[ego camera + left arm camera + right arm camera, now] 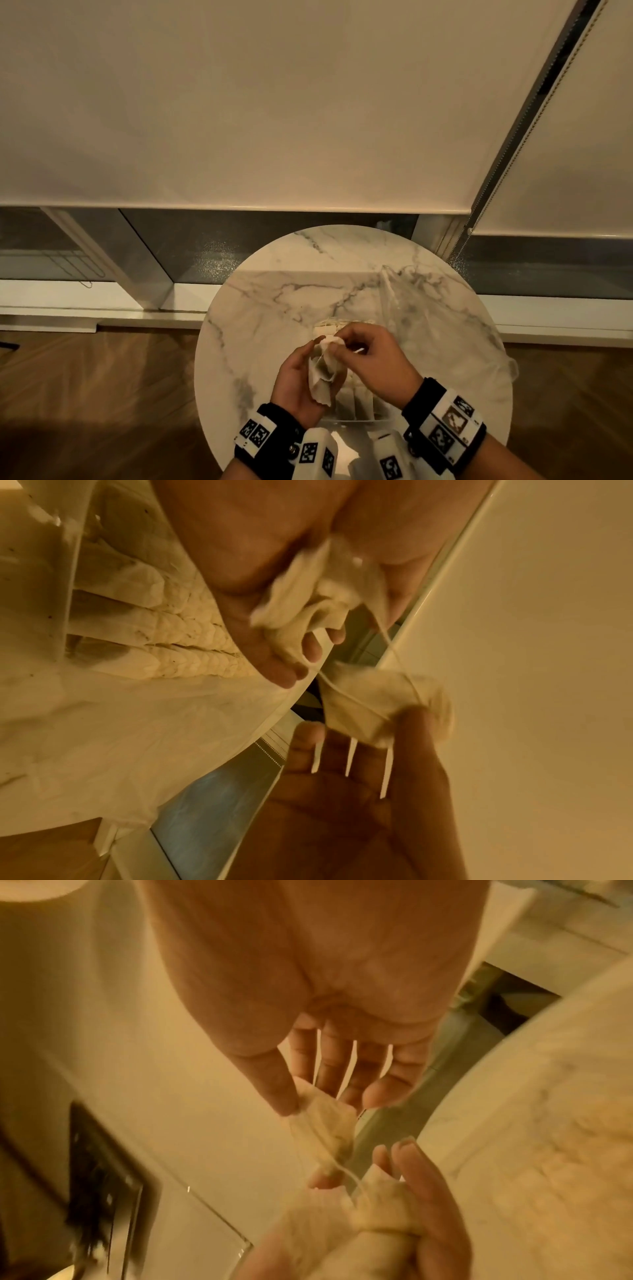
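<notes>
Left hand: the left hand point(298, 380) has its fingers curled round a crumpled tea bag point(308, 601), palm turned toward the other hand.
Right hand: the right hand point(373, 361) pinches a second tea bag point(325, 1121) by its top edge between thumb and forefinger, with the other fingers loosely spread.
Hands together: they are close, almost touching, and raised above the table, with the bags between them.
String: a thin pale string point(394, 647) runs from one bag to the other.
Paper: thin, off-white filter paper, soft and creased, with a darker filling showing through.
Box: a clear, straight-walled box point(70, 569) sits directly under the hands.
Rows: packed tea bags point(164, 631) stand on edge inside the box in rows, their top seams crimped.
Plastic bag: a crumpled clear plastic bag point(428, 325) lies just right of the right hand.
Table: a round table point(274, 308), glossy white marble pattern with grey veins.
Room: beyond the hands hangs a pale roller blind point(239, 102) with dark window glass point(212, 246) below it. A wood floor point(102, 394) lies left of the left hand.
</notes>
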Available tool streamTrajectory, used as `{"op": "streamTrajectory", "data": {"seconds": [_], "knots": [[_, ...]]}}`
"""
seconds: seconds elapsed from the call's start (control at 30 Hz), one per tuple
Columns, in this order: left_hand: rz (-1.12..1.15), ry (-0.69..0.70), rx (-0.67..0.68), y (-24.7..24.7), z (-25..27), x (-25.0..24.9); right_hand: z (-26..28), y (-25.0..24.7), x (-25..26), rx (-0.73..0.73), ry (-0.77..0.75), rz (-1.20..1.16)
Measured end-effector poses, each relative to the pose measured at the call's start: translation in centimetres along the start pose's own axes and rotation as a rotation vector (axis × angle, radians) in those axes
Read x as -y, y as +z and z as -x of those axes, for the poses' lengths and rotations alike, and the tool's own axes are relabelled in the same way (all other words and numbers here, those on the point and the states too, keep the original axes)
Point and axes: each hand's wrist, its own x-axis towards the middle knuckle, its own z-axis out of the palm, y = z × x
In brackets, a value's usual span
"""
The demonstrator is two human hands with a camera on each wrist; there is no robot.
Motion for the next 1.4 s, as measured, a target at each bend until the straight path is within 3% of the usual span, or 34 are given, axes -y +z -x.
{"op": "streamTrajectory", "data": {"seconds": [0.1,0.23,0.37,0.5,0.7,1.03,1.4], "knots": [[-0.097,0.003,0.015,0.2,-0.2,0.6,-0.1,-0.6,-0.3,-0.060,0.133,-0.240],[-0.191,-0.008,-0.049,-0.1,-0.4,1.1,0.0,-1.3,-1.0,-0.109,0.194,-0.325],[-0.254,-0.004,-0.132,-0.9,-1.2,1.3,0.2,-1.7,-1.6,-0.156,0.211,-0.327],[-0.346,-0.044,-0.034,0.1,0.0,1.0,0.2,-2.0,-1.5,-0.178,0.190,-0.279],[-0.395,-0.034,-0.062,-1.4,0.0,0.4,0.1,-2.7,-1.7,-0.212,0.178,-0.182],[-0.575,0.045,0.034,-2.7,0.1,-0.4,-0.5,-2.8,-2.7,-0.270,0.217,-0.195],[-0.505,0.087,-0.174,-5.7,-0.8,-2.5,-1.6,-4.3,-5.2,-0.338,0.259,-0.120]]}}
